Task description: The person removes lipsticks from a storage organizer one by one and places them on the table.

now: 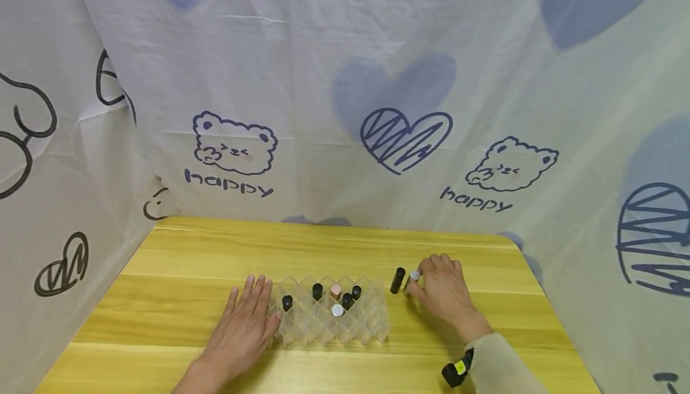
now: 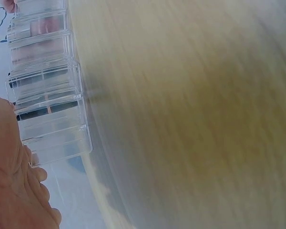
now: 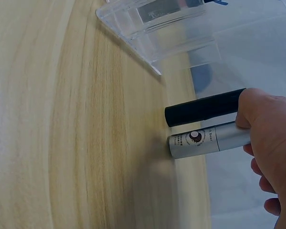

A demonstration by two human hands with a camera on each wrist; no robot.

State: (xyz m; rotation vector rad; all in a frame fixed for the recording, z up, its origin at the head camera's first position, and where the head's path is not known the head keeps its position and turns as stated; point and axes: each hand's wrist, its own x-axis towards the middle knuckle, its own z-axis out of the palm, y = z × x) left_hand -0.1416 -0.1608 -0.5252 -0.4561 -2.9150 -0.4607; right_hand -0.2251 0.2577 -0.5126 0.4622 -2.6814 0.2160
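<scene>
My right hand [image 1: 444,291] pinches the top of a silver lipstick tube [image 3: 193,144] with printed lettering and a round dark logo. The tube stands upright on the table. Just left of it a black lipstick tube [image 3: 205,109] is upright too, close to the thumb. A clear lipstick organizer [image 1: 374,325] with diamond-shaped compartments lies between the hands. In it stand several black-capped tubes [image 1: 317,291], a pink-topped one [image 1: 336,290] and a silver-topped one [image 1: 337,310]. With fingers extended, my left hand [image 1: 237,334] rests against the organizer's left end.
A yellow wood-grain table [image 1: 205,250] lies under everything. Behind and beside it hang white curtains [image 1: 318,160] printed with hearts and bears. My right wrist wears a black strap [image 1: 458,370] with a yellow label.
</scene>
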